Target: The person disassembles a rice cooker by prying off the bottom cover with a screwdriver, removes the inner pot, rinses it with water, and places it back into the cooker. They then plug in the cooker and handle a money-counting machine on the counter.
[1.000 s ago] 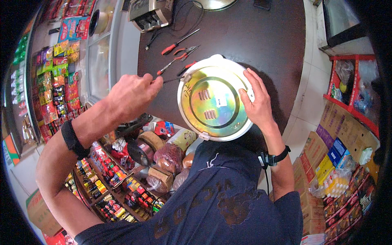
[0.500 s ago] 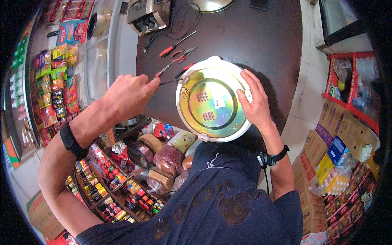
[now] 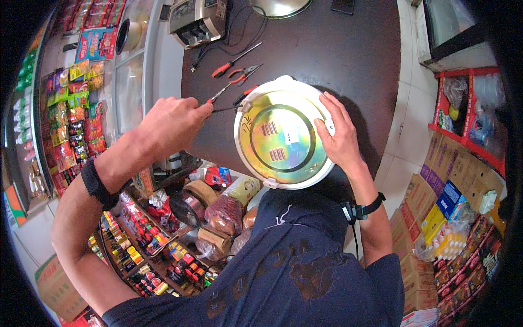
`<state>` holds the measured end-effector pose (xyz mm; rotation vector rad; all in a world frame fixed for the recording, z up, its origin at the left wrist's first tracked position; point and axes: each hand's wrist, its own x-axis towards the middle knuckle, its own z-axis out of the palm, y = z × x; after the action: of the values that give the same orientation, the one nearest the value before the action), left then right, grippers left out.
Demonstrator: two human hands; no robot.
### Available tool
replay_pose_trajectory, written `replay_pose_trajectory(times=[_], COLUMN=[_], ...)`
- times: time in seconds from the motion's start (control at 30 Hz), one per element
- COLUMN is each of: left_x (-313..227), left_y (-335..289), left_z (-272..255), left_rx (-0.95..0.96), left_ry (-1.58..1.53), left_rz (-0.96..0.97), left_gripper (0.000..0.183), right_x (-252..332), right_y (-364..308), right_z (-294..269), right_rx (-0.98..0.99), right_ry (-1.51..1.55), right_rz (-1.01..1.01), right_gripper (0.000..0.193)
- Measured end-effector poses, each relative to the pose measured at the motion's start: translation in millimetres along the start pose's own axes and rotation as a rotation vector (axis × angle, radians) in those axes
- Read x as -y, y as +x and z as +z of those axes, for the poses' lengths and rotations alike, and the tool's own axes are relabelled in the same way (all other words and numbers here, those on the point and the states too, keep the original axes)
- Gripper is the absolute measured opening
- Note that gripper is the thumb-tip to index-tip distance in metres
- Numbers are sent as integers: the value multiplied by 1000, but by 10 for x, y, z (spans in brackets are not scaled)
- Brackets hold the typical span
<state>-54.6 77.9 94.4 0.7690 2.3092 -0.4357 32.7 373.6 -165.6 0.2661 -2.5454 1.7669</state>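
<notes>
A round white appliance [image 3: 283, 180] rests against me at the table's near edge, its gold, iridescent metal base plate [image 3: 286, 155] facing up, with two groups of vent slots and a small white label. My right hand [image 3: 339, 131] grips its right rim, fingers along the outer edge and thumb over the plate. In my left hand [image 3: 177, 122], a closed fist, is a screwdriver whose handle the fingers hide. Its thin dark shaft [image 3: 226, 109] points right and reaches a clip [image 3: 244, 106] on the appliance's left rim; exact contact is hard to make out.
Red-handled pliers [image 3: 243, 73], another screwdriver [image 3: 235, 61] and more red-handled tools lie beyond my hands on the dark table [image 3: 321, 49]. Farther back are a grey machine [image 3: 197, 22] with a cord, a round metal lid [image 3: 280, 6] and a phone [image 3: 342, 5]. Packaged goods fill shelves on the left.
My left wrist and forearm have shifted very slightly upward, with the screwdriver still at the rim clip. The appliance and my right hand stay practically where they were.
</notes>
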Motion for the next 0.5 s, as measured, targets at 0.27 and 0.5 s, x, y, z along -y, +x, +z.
replay_pose_trajectory(times=[0.27,0.5], left_x=[217,70], left_y=[118,37], left_z=[-4,-43], left_rx=[190,84], left_ry=[-813,-53], left_rz=[-332,-26], left_gripper=[37,27], right_x=[3,24], right_y=[-1,17], right_z=[-1,-26], right_rx=[-4,21], right_ry=[-5,-15], right_rz=[2,3], right_gripper=[52,51])
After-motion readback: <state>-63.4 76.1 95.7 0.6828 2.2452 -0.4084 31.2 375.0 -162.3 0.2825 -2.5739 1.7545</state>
